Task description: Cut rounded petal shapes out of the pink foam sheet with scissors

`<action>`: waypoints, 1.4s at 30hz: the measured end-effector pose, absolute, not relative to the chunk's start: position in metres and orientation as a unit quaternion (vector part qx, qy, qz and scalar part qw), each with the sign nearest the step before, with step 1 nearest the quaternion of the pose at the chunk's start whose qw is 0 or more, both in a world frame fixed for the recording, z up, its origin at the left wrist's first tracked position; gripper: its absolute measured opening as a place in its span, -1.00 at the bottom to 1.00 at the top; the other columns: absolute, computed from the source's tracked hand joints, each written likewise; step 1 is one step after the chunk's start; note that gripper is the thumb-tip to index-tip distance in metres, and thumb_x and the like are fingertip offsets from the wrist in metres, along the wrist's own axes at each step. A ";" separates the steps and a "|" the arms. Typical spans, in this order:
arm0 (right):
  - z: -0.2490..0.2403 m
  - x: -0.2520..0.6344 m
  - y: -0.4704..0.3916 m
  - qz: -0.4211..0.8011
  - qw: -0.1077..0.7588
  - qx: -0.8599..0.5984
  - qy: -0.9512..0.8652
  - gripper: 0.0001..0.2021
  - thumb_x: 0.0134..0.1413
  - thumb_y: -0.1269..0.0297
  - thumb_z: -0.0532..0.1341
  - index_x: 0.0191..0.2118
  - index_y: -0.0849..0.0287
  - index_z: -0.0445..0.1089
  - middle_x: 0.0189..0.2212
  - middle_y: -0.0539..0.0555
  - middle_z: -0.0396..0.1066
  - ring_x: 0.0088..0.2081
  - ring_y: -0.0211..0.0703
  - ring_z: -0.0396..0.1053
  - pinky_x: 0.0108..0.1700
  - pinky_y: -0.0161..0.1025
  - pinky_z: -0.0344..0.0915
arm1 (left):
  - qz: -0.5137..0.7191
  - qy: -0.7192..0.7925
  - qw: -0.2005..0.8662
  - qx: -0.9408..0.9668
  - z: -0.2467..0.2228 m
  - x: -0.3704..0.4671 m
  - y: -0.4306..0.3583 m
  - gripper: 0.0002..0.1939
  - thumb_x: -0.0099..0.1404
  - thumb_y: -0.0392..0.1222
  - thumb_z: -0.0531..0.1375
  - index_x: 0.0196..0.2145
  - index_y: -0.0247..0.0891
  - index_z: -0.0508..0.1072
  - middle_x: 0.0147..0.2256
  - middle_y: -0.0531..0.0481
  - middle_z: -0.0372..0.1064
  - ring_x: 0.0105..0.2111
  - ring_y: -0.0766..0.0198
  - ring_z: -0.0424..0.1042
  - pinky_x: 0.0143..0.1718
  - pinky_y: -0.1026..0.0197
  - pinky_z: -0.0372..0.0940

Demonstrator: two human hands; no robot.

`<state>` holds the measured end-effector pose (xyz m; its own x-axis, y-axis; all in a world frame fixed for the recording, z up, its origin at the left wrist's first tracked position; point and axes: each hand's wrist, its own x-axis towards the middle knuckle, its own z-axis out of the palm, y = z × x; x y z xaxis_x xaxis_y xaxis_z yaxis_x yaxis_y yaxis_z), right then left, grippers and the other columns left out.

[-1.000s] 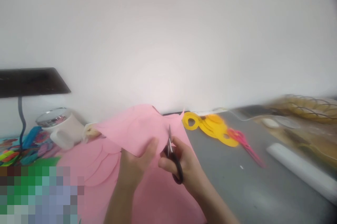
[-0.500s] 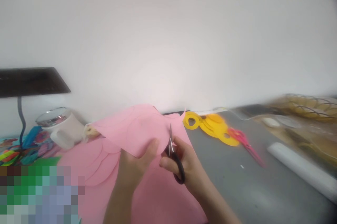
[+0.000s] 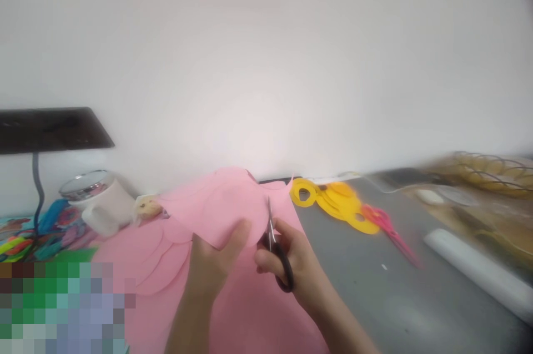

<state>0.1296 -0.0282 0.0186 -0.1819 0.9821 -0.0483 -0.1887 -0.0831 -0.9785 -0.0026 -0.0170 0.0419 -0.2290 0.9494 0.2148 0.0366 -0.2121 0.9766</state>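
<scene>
My left hand [image 3: 220, 262] grips a sheet of pink paper [image 3: 233, 204], its thumb on top and the other fingers hidden underneath. A faint curved outline shows on that sheet. In my right hand [image 3: 287, 248] is a pair of black-handled scissors [image 3: 280, 262], with the blades pointing up and away along the sheet's right edge. Below the hands lies more pink paper [image 3: 258, 309]. Several overlapping rounded pink paper pieces [image 3: 154, 265] rest to the left of my left hand.
Yellow paper rings and discs [image 3: 339, 204] lie at the back right beside pink scissors [image 3: 391, 232]. A white roll [image 3: 474, 273] is farther right. On the left stand a white mug [image 3: 104, 207] and a dark panel [image 3: 54, 131] with a cable. A wall rises behind.
Both hands keep nearly the same pose on the paper and scissors. The sheet's left part has shifted a little to the right. The whole view has moved slightly.
</scene>
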 end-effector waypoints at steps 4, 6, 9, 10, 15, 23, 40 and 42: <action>0.018 0.130 -0.028 0.609 0.481 -0.412 -0.477 -0.65 -0.23 0.25 0.44 -0.38 0.12 0.26 -0.58 -0.13 0.24 -0.55 -0.30 0.15 -0.47 -0.31 0.14 | 0.615 0.494 0.375 0.486 0.041 -0.003 -0.016 -0.48 0.05 0.01 0.33 -0.04 -0.25 0.46 -0.29 -0.11 0.53 -0.13 -0.03 0.49 -0.09 0.00 0.38; 0.020 0.130 -0.029 0.616 0.487 -0.397 -0.474 -0.62 -0.26 0.24 0.47 -0.41 0.13 0.24 -0.60 -0.15 0.21 -0.56 -0.33 0.09 -0.50 -0.34 0.07 | 0.619 0.493 0.363 0.492 0.040 -0.004 -0.015 -0.41 0.02 -0.01 0.35 0.00 -0.25 0.43 -0.27 -0.12 0.53 -0.12 -0.04 0.48 -0.06 -0.04 0.37; 0.024 0.130 -0.029 0.624 0.502 -0.373 -0.468 -0.58 -0.29 0.23 0.49 -0.46 0.14 0.20 -0.60 -0.16 0.20 -0.56 -0.36 0.06 -0.50 -0.36 0.05 | 0.617 0.501 0.348 0.498 0.038 -0.007 -0.015 -0.34 0.00 -0.04 0.36 0.07 -0.25 0.37 -0.24 -0.13 0.52 -0.11 -0.05 0.48 -0.01 -0.07 0.34; 0.025 0.130 -0.030 0.625 0.503 -0.369 -0.469 -0.57 -0.30 0.22 0.50 -0.46 0.14 0.19 -0.60 -0.16 0.21 -0.55 -0.36 0.07 -0.50 -0.36 0.05 | 0.613 0.501 0.351 0.500 0.038 -0.008 -0.015 -0.34 0.00 -0.06 0.35 0.07 -0.25 0.36 -0.24 -0.13 0.52 -0.10 -0.05 0.48 0.00 -0.08 0.33; 0.026 0.130 -0.030 0.628 0.504 -0.365 -0.467 -0.57 -0.28 0.23 0.50 -0.47 0.15 0.18 -0.60 -0.17 0.21 -0.56 -0.37 0.07 -0.49 -0.37 0.05 | 0.597 0.499 0.368 0.509 0.042 -0.009 -0.017 -0.42 0.01 -0.12 0.35 0.02 -0.24 0.40 -0.30 -0.09 0.52 -0.13 -0.04 0.49 0.02 -0.08 0.31; 0.023 0.130 -0.029 0.629 0.500 -0.368 -0.468 -0.58 -0.28 0.24 0.49 -0.45 0.16 0.20 -0.62 -0.17 0.18 -0.56 -0.38 0.03 -0.52 -0.38 0.00 | 0.574 0.519 0.370 0.515 0.044 -0.009 -0.018 -0.56 0.06 -0.04 0.31 -0.10 -0.22 0.46 -0.29 -0.10 0.53 -0.14 -0.07 0.49 0.00 -0.12 0.32; 0.026 0.128 -0.030 0.621 0.525 -0.377 -0.443 -0.68 -0.20 0.21 0.42 -0.44 0.18 0.26 -0.60 -0.12 0.26 -0.53 -0.31 0.21 -0.46 -0.33 0.23 | 0.559 0.337 0.551 0.519 0.053 0.005 -0.024 -0.63 -0.20 -0.06 0.46 -0.40 -0.24 0.55 -0.56 -0.03 0.46 -0.48 0.08 0.47 -0.42 0.09 0.41; 0.027 0.127 -0.030 0.614 0.535 -0.379 -0.440 -0.67 -0.21 0.21 0.43 -0.44 0.17 0.26 -0.60 -0.12 0.26 -0.53 -0.31 0.20 -0.47 -0.34 0.23 | 0.537 0.387 0.526 0.533 0.057 0.013 -0.027 -0.84 -0.16 -0.23 0.41 -0.61 -0.23 0.48 -0.58 0.00 0.45 -0.51 0.18 0.45 -0.46 0.20 0.37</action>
<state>0.1267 -0.0299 0.0267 -0.1405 0.9901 0.0050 -0.3234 -0.0412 -0.9454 0.0133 -0.0275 0.0569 0.1223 0.9786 0.1656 -0.1526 -0.1463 0.9774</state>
